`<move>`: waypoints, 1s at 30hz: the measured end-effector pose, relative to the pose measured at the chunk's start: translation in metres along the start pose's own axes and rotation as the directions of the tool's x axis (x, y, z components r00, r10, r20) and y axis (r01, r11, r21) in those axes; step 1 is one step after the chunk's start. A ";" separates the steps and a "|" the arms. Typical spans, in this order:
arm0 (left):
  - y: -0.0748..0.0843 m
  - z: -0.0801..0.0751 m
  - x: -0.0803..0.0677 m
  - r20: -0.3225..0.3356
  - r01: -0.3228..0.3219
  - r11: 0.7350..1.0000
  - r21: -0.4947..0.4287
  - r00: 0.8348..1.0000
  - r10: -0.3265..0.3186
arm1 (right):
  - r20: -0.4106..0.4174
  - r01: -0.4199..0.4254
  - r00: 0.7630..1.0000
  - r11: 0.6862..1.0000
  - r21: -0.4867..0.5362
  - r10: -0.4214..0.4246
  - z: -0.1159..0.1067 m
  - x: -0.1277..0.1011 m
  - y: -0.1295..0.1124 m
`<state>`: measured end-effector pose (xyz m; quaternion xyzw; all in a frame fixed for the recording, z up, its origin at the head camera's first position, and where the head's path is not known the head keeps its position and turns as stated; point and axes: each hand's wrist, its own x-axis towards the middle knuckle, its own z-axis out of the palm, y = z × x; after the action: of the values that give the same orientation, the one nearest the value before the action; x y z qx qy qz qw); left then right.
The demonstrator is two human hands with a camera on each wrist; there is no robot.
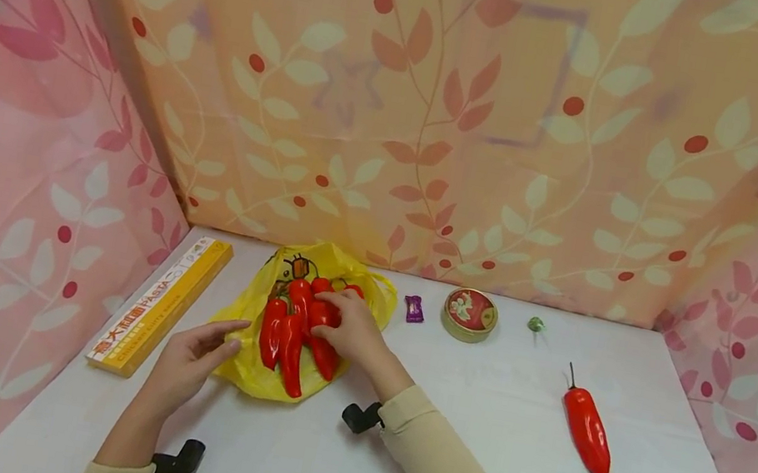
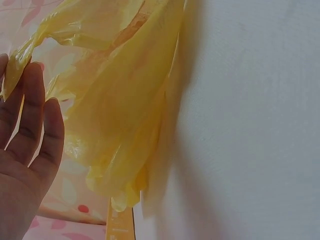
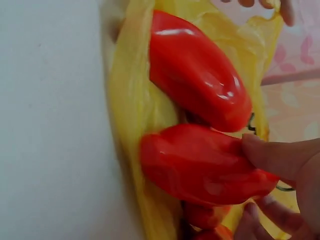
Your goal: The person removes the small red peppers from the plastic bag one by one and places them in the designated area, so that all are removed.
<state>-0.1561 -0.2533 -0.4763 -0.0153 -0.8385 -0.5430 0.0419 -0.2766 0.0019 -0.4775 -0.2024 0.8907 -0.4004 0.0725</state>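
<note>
Nearest the person, two beige sleeves came in over the white desk [image 1: 322, 472]; the left hand [image 1: 186, 359] lay at the near left edge of the yellow bag [image 1: 252, 371], its fingers [image 2: 35, 115] nearly straight and close together, touching the plastic and pinning it flat rather than gripping it; the left wrist view showed the film bunched and lifted just beside the fingertips.

A little farther in, the right hand [image 1: 351, 329] rested on the pile of red peppers [image 1: 289, 335] that lay on the open bag; its thumb and fingers [image 3: 280, 157] were curled narrowly on one pepper [image 3: 200, 165], pinching it near its stem end, while another pepper [image 3: 200, 82] lay touching it on the plastic.

The step in hand looked like taking the peppers off the bag one at a time, since a single pepper [image 1: 587, 430] already lay well apart on the right of the desk; the next move probably called for a firm pinch and a clean lift, with the left hand keeping the bag down so the thin film did not come up too.

Farther back sat a long yellow box [image 1: 161, 304] at the left, a purple sweet [image 1: 414, 309], a round tin [image 1: 469, 314] and a small green sweet [image 1: 535, 324] near the patterned backdrop.
</note>
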 end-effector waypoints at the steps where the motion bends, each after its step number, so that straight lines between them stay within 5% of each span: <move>1: 0.000 0.000 0.000 0.001 0.002 1.000 0.002 1.000 -0.002 | 0.003 0.000 1.000 1.000 0.006 0.000 -0.002 -0.001 -0.001; 11: 0.001 -0.001 0.001 0.003 0.011 1.000 0.029 1.000 -0.011 | 0.012 0.079 0.997 0.992 0.103 -0.080 -0.018 -0.019 -0.002; 20: 0.001 -0.001 0.000 -0.003 0.016 1.000 0.021 1.000 -0.016 | -0.033 0.119 0.993 0.954 0.276 -0.114 -0.043 -0.044 -0.005; 30: -0.001 0.000 0.000 -0.027 0.005 0.999 0.040 1.000 -0.004 | -0.080 0.119 0.992 0.959 0.258 -0.101 -0.071 -0.076 0.003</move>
<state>-0.1565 -0.2542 -0.4774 -0.0051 -0.8487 -0.5263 0.0521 -0.2290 0.0835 -0.4347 -0.2270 0.8192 -0.5246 0.0467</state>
